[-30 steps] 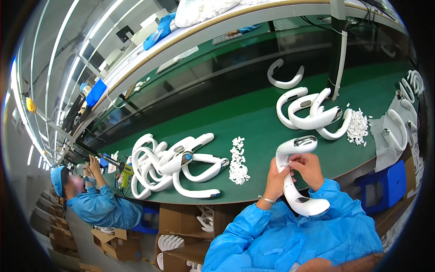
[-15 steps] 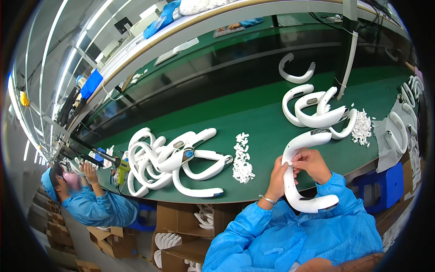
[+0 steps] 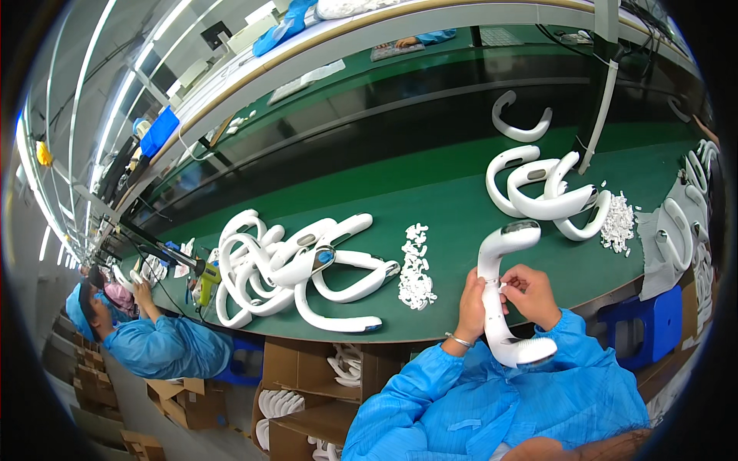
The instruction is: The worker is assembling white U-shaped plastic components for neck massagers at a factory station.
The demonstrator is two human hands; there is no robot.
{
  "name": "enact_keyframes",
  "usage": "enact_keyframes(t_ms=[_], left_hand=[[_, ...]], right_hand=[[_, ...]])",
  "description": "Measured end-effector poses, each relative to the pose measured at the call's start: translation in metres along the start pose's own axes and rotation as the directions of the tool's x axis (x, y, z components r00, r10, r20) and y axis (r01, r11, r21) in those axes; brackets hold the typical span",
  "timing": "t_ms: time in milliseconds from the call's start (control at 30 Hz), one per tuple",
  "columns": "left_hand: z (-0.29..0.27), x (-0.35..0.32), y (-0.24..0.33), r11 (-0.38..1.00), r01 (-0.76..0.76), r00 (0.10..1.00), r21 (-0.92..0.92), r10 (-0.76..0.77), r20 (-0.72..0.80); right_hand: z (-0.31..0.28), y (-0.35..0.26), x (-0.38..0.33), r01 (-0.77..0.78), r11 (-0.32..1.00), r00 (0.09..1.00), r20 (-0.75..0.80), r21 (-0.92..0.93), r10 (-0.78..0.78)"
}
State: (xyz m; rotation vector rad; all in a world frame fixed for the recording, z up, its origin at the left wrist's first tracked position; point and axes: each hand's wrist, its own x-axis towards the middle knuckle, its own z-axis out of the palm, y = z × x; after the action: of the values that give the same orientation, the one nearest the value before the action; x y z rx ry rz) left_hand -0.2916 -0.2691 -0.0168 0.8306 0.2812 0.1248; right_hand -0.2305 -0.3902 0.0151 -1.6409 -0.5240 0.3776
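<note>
A white curved neck fan [image 3: 494, 306] is held upright in front of my body. My left hand [image 3: 470, 309] is wrapped round its middle from the left side. My right hand [image 3: 533, 296] is closed in a pinch at the inner side of the curve. Between its thumb and forefinger a tiny white plastic piece [image 3: 504, 285] just shows, touching or close to the fan; the fingers partly hide it. The nearest loose small white pieces lie in a pile [image 3: 416, 286] on the green table [image 3: 369, 219], left of my hands.
A heap of white neck fans [image 3: 296, 265] covers the left of the table; several more [image 3: 547, 192] lie at the right, beside another pile of small pieces [image 3: 617, 223]. A black post [image 3: 597, 100] rises behind. Cardboard boxes [image 3: 304, 369] stand below; a co-worker [image 3: 165, 342] sits left.
The neck fan has turned in my hands, its two ends now looking shorter and swung leftward. My right hand has drawn slightly away from the fan's middle. The co-worker's hands have lowered.
</note>
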Motion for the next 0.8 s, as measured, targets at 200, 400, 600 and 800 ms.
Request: enact_keyframes(t_ms=[200,400,600,800], left_hand=[[0.010,-0.005,-0.004,0.995,-0.084,0.996,0.057,0.084,0.000],[0.009,-0.008,-0.012,0.910,-0.277,0.956,0.309,0.294,-0.011],[0.008,-0.012,-0.021,0.842,-0.348,0.927,0.411,0.374,0.020],[0.009,-0.017,-0.027,0.859,-0.325,0.936,0.394,0.351,0.008]], right_hand=[[0.003,-0.005,-0.002,-0.181,0.897,0.976,-0.039,0.403,0.215],[0.016,0.002,-0.014,-0.104,0.942,0.969,-0.182,0.320,0.168],[0.008,0.020,-0.028,0.011,0.998,0.978,-0.205,-0.059,-0.023],[0.005,0.034,-0.032,0.128,0.859,0.961,-0.151,-0.496,-0.230]])
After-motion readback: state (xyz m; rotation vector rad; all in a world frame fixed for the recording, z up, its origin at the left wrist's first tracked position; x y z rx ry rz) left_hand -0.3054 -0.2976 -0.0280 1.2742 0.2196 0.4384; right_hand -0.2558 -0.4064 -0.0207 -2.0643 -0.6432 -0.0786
